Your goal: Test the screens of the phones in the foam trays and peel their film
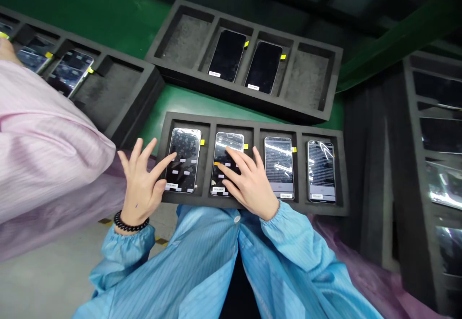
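In front of me a dark foam tray [254,165] holds several smartphones, one per slot. Fingers spread, my left hand [142,184] is at the tray's left end, its index fingertip at the edge of the leftmost smartphone [185,148]. My right hand [250,182], also with fingers apart, hovers over or touches the screen of the second smartphone [225,138] and hides part of it. Lit screens with small pale blocks show on these two. The third smartphone [278,167] and the rightmost smartphone [321,170] show lines of text.
Behind stands another foam tray [249,100] with two dark smartphones. At left, a co-worker's pink sleeve [50,131] reaches over a third foam tray [144,85] with smartphones. Stacked foam trays [415,165] with more devices rise at right. The table surface [202,100] is green.
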Available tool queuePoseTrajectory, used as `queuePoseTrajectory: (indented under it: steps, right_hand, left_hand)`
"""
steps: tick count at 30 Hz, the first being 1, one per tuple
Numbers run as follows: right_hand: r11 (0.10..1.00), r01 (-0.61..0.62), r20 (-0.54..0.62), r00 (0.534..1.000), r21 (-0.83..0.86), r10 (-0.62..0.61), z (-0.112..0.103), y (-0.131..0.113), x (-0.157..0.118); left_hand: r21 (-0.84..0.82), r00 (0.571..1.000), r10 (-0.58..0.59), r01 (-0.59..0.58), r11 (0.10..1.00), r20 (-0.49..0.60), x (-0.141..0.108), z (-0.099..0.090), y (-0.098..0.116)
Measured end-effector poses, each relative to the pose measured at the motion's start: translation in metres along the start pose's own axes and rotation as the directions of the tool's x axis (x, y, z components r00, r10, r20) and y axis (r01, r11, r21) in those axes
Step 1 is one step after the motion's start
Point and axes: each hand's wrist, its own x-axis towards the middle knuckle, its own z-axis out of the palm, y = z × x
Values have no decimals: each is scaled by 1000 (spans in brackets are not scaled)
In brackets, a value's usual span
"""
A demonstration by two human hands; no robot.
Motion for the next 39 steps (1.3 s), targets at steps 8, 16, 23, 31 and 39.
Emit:
queuePoseTrajectory:
  steps: [8,16,23,31,39]
  right_hand:
    - [998,-56,-84,995,-38,53,-8,12,-19]
    - [1000,-7,-72,997,12,8,-8,13,-33]
    - [997,51,27,998,61,-52,2,1,-21]
    - [950,263,23,962,168,-271,4,-5,-20]
    - [963,213,-10,977,166,-214,-5,11,-44]
  left_hand:
    - [-17,999,-40,39,999,-16,-18,2,-6]
    - [-17,999,-41,40,999,-30,-19,2,-1]
    - [-18,997,-69,68,998,-39,-19,3,3]
    - [-30,996,-74,72,997,-59,-22,3,6]
    - [-17,997,-57,56,998,-45,-20,3,4]
